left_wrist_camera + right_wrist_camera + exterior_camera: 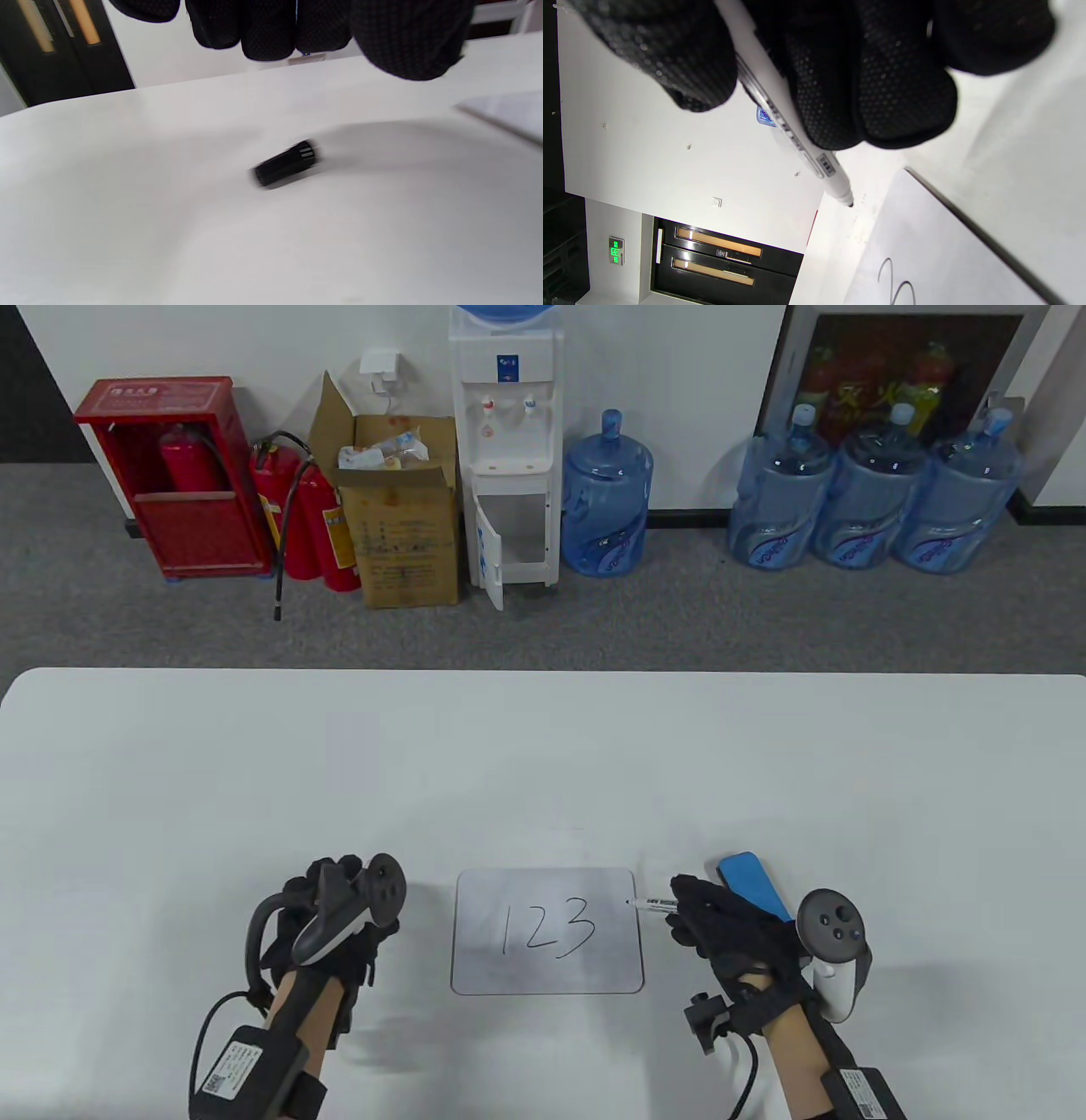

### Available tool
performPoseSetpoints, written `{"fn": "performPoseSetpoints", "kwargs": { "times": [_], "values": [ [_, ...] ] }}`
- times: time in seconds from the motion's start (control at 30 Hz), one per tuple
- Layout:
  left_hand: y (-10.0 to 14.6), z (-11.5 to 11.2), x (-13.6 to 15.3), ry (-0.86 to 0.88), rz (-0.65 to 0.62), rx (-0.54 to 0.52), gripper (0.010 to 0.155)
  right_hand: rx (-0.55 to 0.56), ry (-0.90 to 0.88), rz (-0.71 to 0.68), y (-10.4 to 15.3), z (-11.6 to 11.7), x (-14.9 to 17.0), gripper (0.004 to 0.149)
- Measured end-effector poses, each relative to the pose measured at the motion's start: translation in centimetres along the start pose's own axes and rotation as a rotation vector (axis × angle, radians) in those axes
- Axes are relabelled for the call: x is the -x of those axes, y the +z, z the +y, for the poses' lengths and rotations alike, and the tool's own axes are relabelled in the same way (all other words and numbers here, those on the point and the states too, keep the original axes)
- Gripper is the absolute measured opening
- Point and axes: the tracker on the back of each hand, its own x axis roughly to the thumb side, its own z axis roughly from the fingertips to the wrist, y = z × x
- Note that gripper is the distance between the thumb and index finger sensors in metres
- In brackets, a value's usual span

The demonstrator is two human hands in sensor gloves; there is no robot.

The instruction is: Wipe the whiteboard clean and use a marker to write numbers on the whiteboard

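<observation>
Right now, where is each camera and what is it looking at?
Table view: above, facing the table; whiteboard, eraser, both hands, left hand, right hand.
Left wrist view: low, beside the left hand's fingertips, sees the marker cap.
Right wrist view: tilted sideways, sees fingers gripping the marker.
Shared: the whiteboard's 3 and the marker, in table and right wrist views.

Black dotted gloves (pixel 882 84), white marker (pixel 797 140), black cap (pixel 285 164), blue eraser (pixel 753 882)

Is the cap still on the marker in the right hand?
No, the marker tip is bare, and the cap lies on the table.
</observation>
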Motion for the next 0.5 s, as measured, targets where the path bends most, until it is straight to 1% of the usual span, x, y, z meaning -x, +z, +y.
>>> {"fn": "performPoseSetpoints", "kwargs": {
  "times": [0.07, 0.13, 0.33, 0.43, 0.5],
  "values": [
    [-0.3, -0.7, 0.7, -0.030, 0.035, 0.028, 0.068, -0.002, 0.005, -0.007, 0.0, 0.0, 0.0, 0.053],
    [-0.6, -1.6, 0.9, -0.034, 0.038, 0.044, 0.067, -0.004, 0.008, -0.010, 0.0, 0.0, 0.0, 0.053],
    [-1.4, -3.2, 0.5, -0.084, 0.064, 0.061, 0.054, -0.009, 0.017, -0.014, 0.0, 0.1, 0.1, 0.053],
    [-1.7, -3.6, 0.6, -0.056, 0.077, 0.025, 0.050, -0.008, 0.018, -0.015, 0.1, 0.1, 0.0, 0.053],
    [-1.8, -3.7, 0.6, -0.034, 0.080, 0.023, 0.048, -0.007, 0.018, -0.013, 0.1, 0.1, 0.0, 0.053]
  ]
}}
